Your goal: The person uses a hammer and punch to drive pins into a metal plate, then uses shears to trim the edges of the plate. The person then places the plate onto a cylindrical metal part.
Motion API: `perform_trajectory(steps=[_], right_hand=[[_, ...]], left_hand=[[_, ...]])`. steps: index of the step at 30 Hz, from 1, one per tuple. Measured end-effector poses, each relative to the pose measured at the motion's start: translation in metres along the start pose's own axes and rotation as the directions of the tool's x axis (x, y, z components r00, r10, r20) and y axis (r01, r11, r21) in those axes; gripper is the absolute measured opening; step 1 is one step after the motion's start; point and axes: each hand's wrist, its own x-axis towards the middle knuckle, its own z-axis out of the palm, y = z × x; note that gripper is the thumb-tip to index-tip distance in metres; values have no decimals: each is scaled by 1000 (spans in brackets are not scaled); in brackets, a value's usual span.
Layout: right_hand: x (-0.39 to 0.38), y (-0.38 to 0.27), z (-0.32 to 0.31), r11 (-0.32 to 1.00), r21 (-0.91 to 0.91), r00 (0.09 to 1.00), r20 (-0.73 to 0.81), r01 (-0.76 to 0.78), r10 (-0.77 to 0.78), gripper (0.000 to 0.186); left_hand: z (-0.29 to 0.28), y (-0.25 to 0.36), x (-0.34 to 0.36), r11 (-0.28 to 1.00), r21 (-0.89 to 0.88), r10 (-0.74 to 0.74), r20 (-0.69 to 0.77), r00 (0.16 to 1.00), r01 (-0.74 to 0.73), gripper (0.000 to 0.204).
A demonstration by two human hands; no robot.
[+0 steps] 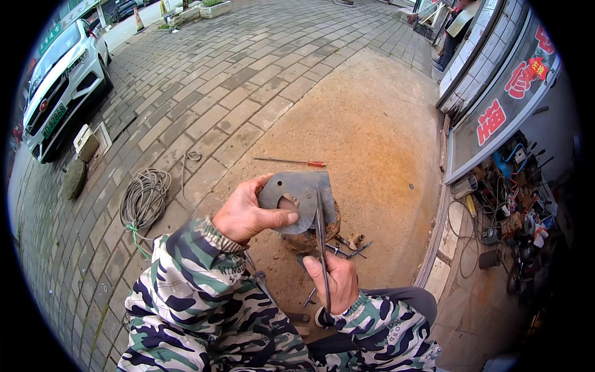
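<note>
Paved sidewalk [204,93] w/ dirt patch, white car [59,68] far left, wire coil [144,197] near. Left hand [248,214] grips metal plate [300,197] at center; right hand [338,282] clenched round snips [321,239], blades against plate. Screwdriver [291,162] just beyond.

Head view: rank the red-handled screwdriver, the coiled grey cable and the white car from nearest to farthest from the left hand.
1. The red-handled screwdriver lies on the sandy ground just beyond the left hand.
2. The coiled grey cable lies on the paving bricks to that hand's left.
3. The white car is parked far off at the upper left.
</note>
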Motion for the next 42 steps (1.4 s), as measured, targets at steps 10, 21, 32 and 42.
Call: perform_trajectory(steps=[10, 21, 32, 42], right_hand=[[-1, 0, 4, 1000, -28, 999, 44, 8, -6, 43], [4, -1, 9, 1000, 16, 1000, 18, 23, -23, 46], [3, -2, 7, 1000, -18, 1000, 26, -2, 2, 47], [2, -3, 3, 999, -23, 997, 66, -32, 34, 47]], left_hand=[[10, -3, 1, 993, -106, 35, -160, 987, -53, 68], [7, -2, -2, 1000, -4, -6, -131, 991, 6, 67], [3, -3, 0, 999, 28, -17, -108, 994, 20, 67], [-1, 4, -2, 997, 52, -51, -84, 995, 56, 69]])
